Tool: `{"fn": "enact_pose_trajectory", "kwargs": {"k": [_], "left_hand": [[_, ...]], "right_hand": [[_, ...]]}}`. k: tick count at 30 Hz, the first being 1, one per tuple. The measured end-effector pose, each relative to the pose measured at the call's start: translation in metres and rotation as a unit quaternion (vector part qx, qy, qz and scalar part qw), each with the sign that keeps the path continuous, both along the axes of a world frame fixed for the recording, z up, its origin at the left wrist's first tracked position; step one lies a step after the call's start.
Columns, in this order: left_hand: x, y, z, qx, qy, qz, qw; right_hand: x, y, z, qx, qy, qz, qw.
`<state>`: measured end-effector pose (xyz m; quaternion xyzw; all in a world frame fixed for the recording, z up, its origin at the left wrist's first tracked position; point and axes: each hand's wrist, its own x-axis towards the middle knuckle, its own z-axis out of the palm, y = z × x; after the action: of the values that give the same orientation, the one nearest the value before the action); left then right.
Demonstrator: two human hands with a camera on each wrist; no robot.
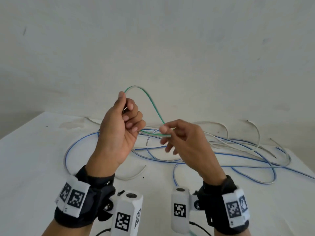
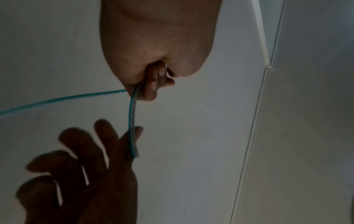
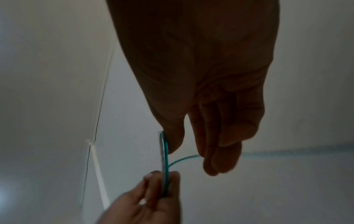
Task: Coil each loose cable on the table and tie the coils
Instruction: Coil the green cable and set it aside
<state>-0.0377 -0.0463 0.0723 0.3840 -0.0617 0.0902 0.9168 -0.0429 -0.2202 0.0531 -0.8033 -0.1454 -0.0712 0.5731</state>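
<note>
From the head view, both hands are raised above the tabletop [image 1: 30, 159], working a thin green wire [image 1: 150, 103]. The left hand [image 1: 119, 126] has its fingers curled in, thumb and forefinger pinching the wire at the top of an arch. From there the wire loops up and over, then runs down to the right hand [image 1: 184, 138], which pinches the free end between thumb and forefinger while its other fingers hang loosely spread. I'd say the wire is held off the tabletop so a first loop can be formed without snagging the rest. Below the hands, on the tabletop, a tangle of blue cable [image 1: 187, 160] and grey cable [image 1: 238, 142] lies uncoiled, so most of the job seems to be ahead.

From the left wrist view, looking up past the palm, the left hand [image 2: 159, 45] is closed, and its fingers [image 2: 153, 89] clamp the green wire [image 2: 132, 121] where it leaves the fist. One length drops to the right hand [image 2: 80, 174], where it rests against a fingertip; another length sweeps away to the side. The rest of the right hand's fingers are fanned apart, kept clear of the loop, I think.

From the right wrist view, the right hand [image 3: 201, 75] presses the green wire [image 3: 164, 159] against its thumb, though the picture is dark and I cannot tell just which finger backs it. Below, the left hand [image 3: 149, 201] nips the same stretch between its fingers [image 3: 153, 181], keeping that short run taut between the two grips.
</note>
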Motion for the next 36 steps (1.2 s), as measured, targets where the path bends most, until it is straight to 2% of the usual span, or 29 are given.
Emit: {"fn": "enact_pose_trajectory", "kwargs": {"k": [3,5,7,9,11,13,17,19,25,28,32,36], "left_hand": [[0.0,-0.001,-0.002,-0.016,-0.002,0.013,1.0],[0.002,-0.002,-0.004,-0.033,0.0,0.03,0.999],[0.002,-0.005,-0.006,-0.04,0.004,0.044,0.998],[0.001,-0.012,-0.008,-0.031,0.002,0.048,0.998],[-0.001,-0.022,-0.008,-0.011,-0.001,0.046,0.999],[-0.003,-0.029,-0.008,0.009,-0.003,0.042,0.999],[-0.004,-0.033,-0.01,0.016,-0.003,0.041,0.999],[-0.003,-0.033,-0.011,0.018,-0.009,0.041,0.999],[-0.001,-0.031,-0.015,0.041,0.006,0.059,0.997],[0.001,-0.03,-0.015,0.082,0.014,0.048,0.995],[0.007,-0.021,-0.018,0.164,0.01,0.071,0.984],[0.012,-0.008,-0.02,0.175,0.029,0.086,0.98]], "right_hand": [[-0.006,0.005,0.004,0.133,0.068,0.09,0.985],[-0.007,0.002,0.008,0.241,0.094,0.125,0.958],[-0.007,-0.002,0.01,0.306,0.103,0.149,0.935],[-0.005,-0.003,0.009,0.291,0.071,0.131,0.945],[-0.001,0.0,0.006,0.216,0.003,0.061,0.975],[0.003,0.004,0.002,0.175,-0.044,0.005,0.984],[0.001,0.01,0.002,0.243,-0.016,0.008,0.97],[-0.001,0.014,0.001,0.262,-0.027,-0.018,0.965],[0.002,0.024,-0.008,0.198,-0.052,-0.012,0.979],[0.004,0.024,-0.009,0.161,-0.078,-0.032,0.983],[0.009,0.015,-0.008,0.195,-0.098,-0.081,0.972],[0.014,0.006,-0.008,0.233,-0.107,-0.105,0.961]]}}
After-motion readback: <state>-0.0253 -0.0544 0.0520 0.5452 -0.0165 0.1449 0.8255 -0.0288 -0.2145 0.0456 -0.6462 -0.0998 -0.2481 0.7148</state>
